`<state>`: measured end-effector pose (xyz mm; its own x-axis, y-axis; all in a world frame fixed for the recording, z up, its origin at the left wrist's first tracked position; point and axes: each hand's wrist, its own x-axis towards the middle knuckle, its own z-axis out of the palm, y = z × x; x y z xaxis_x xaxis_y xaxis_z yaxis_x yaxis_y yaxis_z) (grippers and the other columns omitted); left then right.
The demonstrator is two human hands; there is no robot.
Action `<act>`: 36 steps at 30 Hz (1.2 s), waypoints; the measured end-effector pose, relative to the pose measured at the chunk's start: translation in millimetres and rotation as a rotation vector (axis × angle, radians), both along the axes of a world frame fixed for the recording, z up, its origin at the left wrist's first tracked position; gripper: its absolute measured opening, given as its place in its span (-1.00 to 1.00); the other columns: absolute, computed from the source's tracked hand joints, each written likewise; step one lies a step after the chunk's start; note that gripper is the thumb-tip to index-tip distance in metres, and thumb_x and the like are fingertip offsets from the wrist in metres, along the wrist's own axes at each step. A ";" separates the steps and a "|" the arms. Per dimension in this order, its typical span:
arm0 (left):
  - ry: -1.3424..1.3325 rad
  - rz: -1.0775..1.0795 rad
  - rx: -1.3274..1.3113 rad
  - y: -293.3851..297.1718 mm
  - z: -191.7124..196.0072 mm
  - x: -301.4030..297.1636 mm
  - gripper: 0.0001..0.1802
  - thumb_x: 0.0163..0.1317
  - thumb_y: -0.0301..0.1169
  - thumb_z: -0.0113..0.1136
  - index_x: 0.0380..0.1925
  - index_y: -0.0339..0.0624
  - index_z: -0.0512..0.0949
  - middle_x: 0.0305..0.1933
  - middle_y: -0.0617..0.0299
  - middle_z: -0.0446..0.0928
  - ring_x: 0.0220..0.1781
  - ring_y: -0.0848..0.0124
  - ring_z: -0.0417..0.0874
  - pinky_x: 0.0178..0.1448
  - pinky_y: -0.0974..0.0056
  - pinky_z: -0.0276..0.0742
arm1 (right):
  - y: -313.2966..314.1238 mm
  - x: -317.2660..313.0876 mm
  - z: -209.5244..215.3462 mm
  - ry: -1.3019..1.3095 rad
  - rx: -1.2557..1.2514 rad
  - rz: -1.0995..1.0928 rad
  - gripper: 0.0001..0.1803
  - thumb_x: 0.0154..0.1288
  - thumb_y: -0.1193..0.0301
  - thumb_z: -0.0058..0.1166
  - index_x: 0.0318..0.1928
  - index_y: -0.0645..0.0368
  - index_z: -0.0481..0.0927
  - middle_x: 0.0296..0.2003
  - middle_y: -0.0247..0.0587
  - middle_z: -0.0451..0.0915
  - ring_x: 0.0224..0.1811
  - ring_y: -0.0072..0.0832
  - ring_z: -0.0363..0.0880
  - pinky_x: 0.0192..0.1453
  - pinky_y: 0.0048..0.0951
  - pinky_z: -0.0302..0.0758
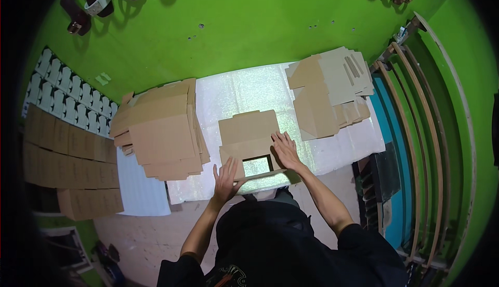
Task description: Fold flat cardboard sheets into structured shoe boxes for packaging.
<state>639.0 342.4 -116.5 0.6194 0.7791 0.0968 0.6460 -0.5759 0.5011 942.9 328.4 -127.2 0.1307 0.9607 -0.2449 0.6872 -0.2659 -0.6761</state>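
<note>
A brown cardboard box blank (249, 128), partly folded, lies on the white-covered table in front of me. A dark-edged rectangular window in its near part shows the shiny cover beneath. My left hand (225, 180) rests at the blank's near left corner, fingers stretched out, thumb along the near edge. My right hand (285, 151) lies on the right side of the blank, its fingers extended and slightly apart. The near flap tilts up along the front edge. Neither hand is wrapped round anything.
Flat cardboard stacks lie left (161, 131) and right (316, 100) on the table (236, 87). Closed cartons (88, 204) are piled at far left. Wooden rails (423, 105) stand at the right. Sandals (99, 4) hang on the green wall.
</note>
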 end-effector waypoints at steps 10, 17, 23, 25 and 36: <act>0.128 0.120 -0.181 42.5 7.8 29.2 0.23 0.09 -0.03 0.44 0.60 -0.12 -0.14 0.67 -0.15 -0.27 0.68 -0.19 -0.32 0.59 -0.38 -0.29 | -0.3 -7.7 14.5 -0.102 0.005 0.021 -0.16 0.53 -0.15 -0.22 0.56 0.15 0.11 0.58 -0.04 0.02 0.67 -0.03 -0.25 0.62 0.26 -0.30; 0.015 0.188 -0.139 43.6 -29.2 37.1 0.08 0.22 -0.13 0.33 0.60 -0.07 -0.09 0.68 -0.14 -0.28 0.68 -0.20 -0.34 0.59 -0.37 -0.20 | -5.2 -12.4 3.8 -0.191 0.116 0.052 0.19 0.12 -0.03 0.37 0.58 0.18 -0.04 0.58 0.07 -0.04 0.65 0.14 -0.25 0.60 0.32 -0.23; -0.021 0.234 -0.107 42.9 -28.1 42.8 0.02 0.28 -0.21 0.28 0.59 -0.17 -0.10 0.65 -0.25 -0.24 0.67 -0.25 -0.29 0.61 -0.23 -0.15 | -1.6 -16.3 11.6 -0.187 0.031 0.063 0.24 0.07 0.10 0.46 0.58 0.18 -0.08 0.57 0.08 -0.06 0.65 0.14 -0.29 0.56 0.43 -0.24; -0.010 0.233 -0.104 43.2 -23.9 44.8 0.02 0.27 -0.23 0.28 0.59 -0.17 -0.10 0.65 -0.25 -0.24 0.67 -0.26 -0.28 0.62 -0.21 -0.13 | -0.3 -18.9 10.9 -0.226 0.028 0.066 0.25 0.05 0.07 0.46 0.58 0.18 -0.08 0.57 0.08 -0.06 0.64 0.16 -0.28 0.56 0.43 -0.22; 0.067 0.266 -0.126 47.2 -17.0 42.8 -0.17 0.40 -0.18 0.10 0.57 -0.15 0.03 0.67 -0.11 -0.14 0.68 -0.19 -0.23 0.59 -0.33 -0.17 | -3.3 -12.8 7.6 -0.266 0.081 0.089 0.06 0.29 -0.10 0.19 0.57 0.21 0.00 0.58 0.10 -0.08 0.63 0.22 -0.28 0.58 0.36 -0.23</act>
